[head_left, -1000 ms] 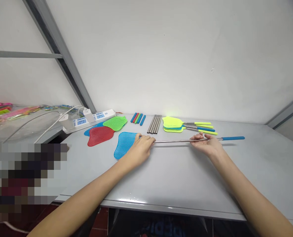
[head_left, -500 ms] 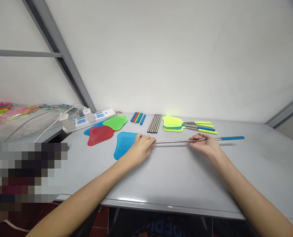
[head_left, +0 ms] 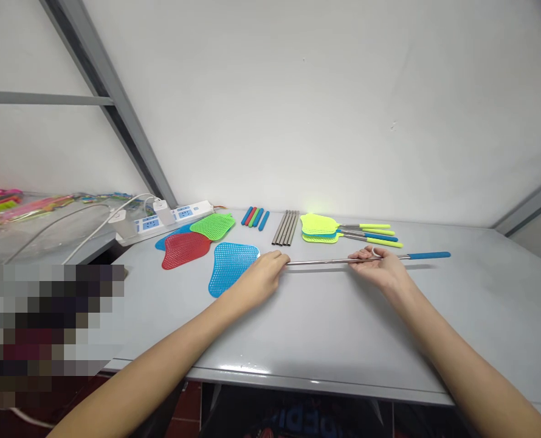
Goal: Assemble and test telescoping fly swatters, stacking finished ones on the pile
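Observation:
A telescopic fly swatter with a blue mesh head (head_left: 230,267), a long extended metal rod (head_left: 318,263) and a blue grip (head_left: 430,255) lies across both hands, just over the table. My left hand (head_left: 267,274) is closed around the rod close to the mesh head and hides their joint. My right hand (head_left: 377,266), palm turned up, has its fingers curled about the rod near the blue grip. Behind it, a stack of finished-looking swatters (head_left: 320,225) shows yellow and blue heads with short metal rods.
Several metal tubes (head_left: 286,229) and coloured grips (head_left: 254,218) lie along the wall. A red mesh head (head_left: 186,250), a green one (head_left: 213,226) and a partly covered blue one lie left, beside a white power strip (head_left: 174,219) with cables. The grey table (head_left: 325,340) has a front edge near me.
My left hand has shifted slightly right along the rod, so more of the blue mesh head shows. My right hand has hardly moved.

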Action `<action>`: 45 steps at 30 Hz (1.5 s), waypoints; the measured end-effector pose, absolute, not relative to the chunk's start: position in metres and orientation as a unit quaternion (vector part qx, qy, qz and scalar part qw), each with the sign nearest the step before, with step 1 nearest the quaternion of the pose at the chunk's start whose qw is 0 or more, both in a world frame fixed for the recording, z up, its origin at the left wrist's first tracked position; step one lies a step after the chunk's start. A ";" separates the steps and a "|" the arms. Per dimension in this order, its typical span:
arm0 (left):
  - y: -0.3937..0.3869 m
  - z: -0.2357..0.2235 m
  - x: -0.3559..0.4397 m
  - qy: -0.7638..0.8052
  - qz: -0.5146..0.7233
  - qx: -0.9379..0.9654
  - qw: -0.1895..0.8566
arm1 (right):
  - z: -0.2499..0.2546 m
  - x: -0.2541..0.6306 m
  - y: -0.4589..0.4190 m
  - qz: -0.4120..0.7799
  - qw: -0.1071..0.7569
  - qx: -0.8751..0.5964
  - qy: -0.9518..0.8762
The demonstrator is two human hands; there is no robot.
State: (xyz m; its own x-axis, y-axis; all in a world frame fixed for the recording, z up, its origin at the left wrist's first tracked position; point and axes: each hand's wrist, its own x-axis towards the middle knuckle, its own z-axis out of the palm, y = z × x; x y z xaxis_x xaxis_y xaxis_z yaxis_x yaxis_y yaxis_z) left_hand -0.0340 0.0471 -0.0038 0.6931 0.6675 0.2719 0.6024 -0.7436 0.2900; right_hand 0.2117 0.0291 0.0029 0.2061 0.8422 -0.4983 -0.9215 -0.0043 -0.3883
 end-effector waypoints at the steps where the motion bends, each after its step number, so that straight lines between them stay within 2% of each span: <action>1: 0.047 -0.003 -0.034 0.343 0.184 0.917 0.089 | 0.004 0.211 0.029 0.624 0.708 -0.326 0.060; 7: 0.042 0.001 -0.032 0.342 0.186 0.918 0.083 | 0.004 0.207 0.027 0.597 0.738 -0.312 0.047; 14: 0.032 -0.005 -0.029 0.342 0.185 0.913 0.126 | 0.002 0.205 0.025 0.558 0.768 -0.312 0.035; 24: 0.028 0.004 -0.027 0.380 0.170 0.905 0.090 | -0.002 0.198 0.020 0.539 0.782 -0.311 0.019; 45: 0.030 0.004 -0.026 0.434 0.166 0.845 0.263 | 0.005 0.192 0.014 0.546 0.806 -0.229 -0.016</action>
